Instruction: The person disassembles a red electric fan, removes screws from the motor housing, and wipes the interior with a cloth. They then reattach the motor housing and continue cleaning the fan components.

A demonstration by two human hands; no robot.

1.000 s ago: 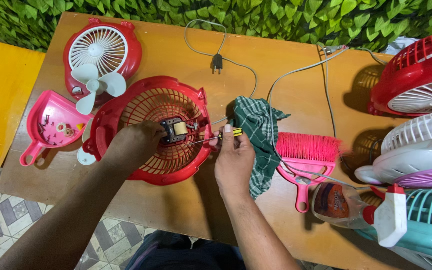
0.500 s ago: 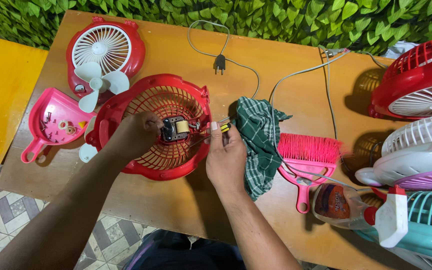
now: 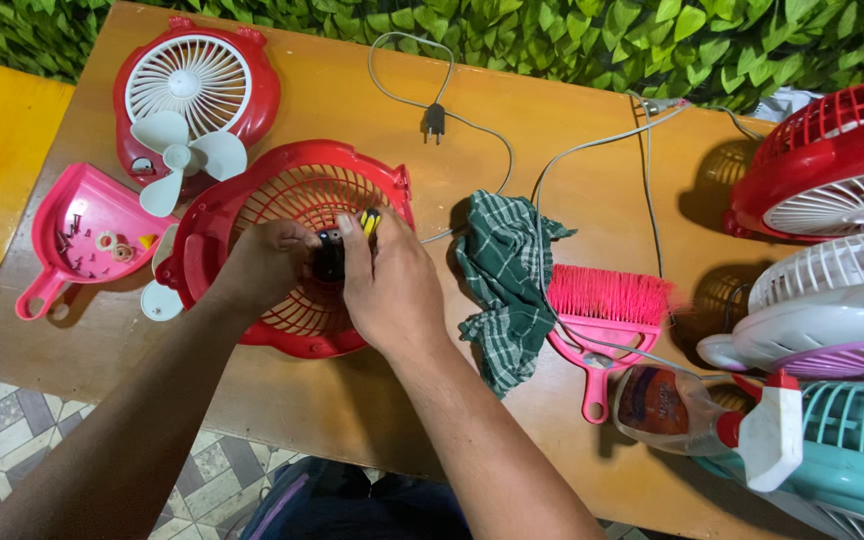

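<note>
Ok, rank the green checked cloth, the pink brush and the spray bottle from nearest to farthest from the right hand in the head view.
1. Green checked cloth: just to the right of the right hand.
2. Pink brush: farther right, beyond the cloth.
3. Spray bottle: farthest, at the table's lower right.

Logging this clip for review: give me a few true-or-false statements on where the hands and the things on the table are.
1. Both hands, left hand and right hand, meet over the red fan grille. True.
2. The green checked cloth lies left of the grille. False: it lies to its right.
3. The pink dustpan holds small parts. True.
4. The pink brush is in the right hand. False: it lies on the table.
</note>
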